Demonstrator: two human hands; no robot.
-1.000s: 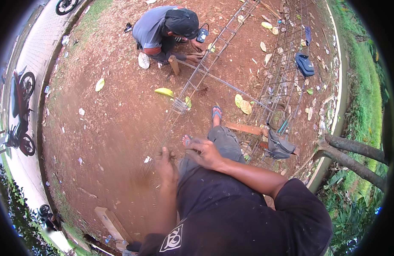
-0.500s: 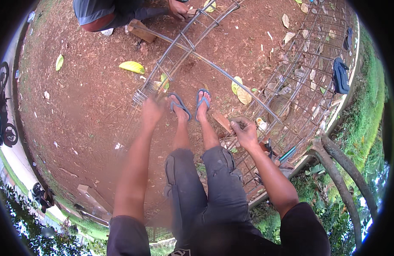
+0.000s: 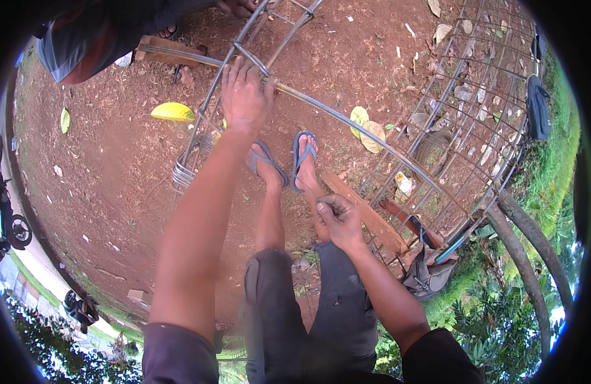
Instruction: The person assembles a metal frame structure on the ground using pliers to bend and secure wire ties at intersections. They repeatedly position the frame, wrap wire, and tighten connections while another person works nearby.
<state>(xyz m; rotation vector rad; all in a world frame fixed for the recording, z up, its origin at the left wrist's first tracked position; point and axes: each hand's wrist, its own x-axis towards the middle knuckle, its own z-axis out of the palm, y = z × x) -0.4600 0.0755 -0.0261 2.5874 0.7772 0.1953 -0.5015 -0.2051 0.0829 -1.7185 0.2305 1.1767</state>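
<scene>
The left hand (image 3: 246,96) lies on the metal frame (image 3: 235,47) past the feet (image 3: 306,152), the right hand (image 3: 340,221) has curled fingers; I can't tell if either grips anything. Some rings (image 3: 252,58) are spread out, one bunch (image 3: 183,174) isn't

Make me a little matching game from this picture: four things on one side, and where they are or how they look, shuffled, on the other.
Things:
1. Left hand
2. Right hand
3. Large yellow leaf
4. Sandals

Places, colours or states:
A. Blue-grey, worn on the feet
B. Reaching over the steel frame
C. Curled, in front of the person's lower leg
D. Lying on the reddish soil

Right pairs: 1-B, 2-C, 3-D, 4-A
</scene>
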